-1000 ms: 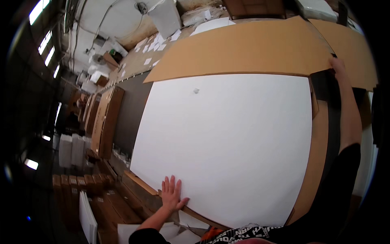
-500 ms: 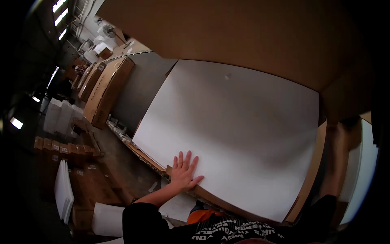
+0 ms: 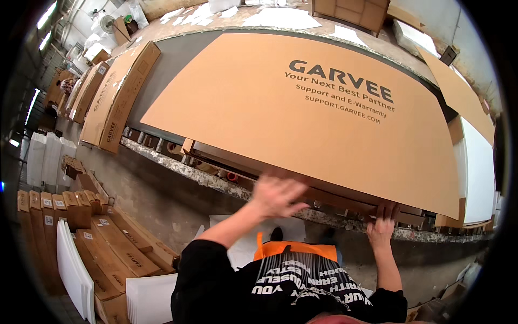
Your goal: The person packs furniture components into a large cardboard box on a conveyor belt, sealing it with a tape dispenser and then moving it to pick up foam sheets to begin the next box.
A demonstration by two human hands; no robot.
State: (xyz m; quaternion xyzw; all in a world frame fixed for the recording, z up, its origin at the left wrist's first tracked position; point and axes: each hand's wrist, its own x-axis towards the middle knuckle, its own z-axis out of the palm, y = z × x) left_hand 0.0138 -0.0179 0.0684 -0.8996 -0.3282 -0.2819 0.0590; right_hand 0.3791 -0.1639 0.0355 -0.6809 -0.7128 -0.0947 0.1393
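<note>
A large flat cardboard box [image 3: 226,97], with dark printing on its top panel, lies across the bench in front of me. Its top panel covers what is inside. At the front edge, left of the middle, my left hand [image 3: 272,195] is open with fingers spread, slightly blurred by motion. My right hand [image 3: 382,224] reaches up to the front side farther right, its fingers stretched against the cardboard under the panel's overhanging edge. Shadow partly covers those fingertips. A gap shows below the panel's front left edge.
Long closed cartons [image 3: 121,97] stand at the left end of the bench [image 3: 189,164]. White panels [image 3: 477,167] and cardboard lie at the right. Stacked cartons [image 3: 116,254] and white foam sheets [image 3: 73,270] stand on the floor at lower left. A fan [image 3: 108,24] is farther back.
The raised cardboard panel has come down over the white sheet, hiding it. My left hand has left the sheet for the front edge; my right hand has come down to that edge too.
</note>
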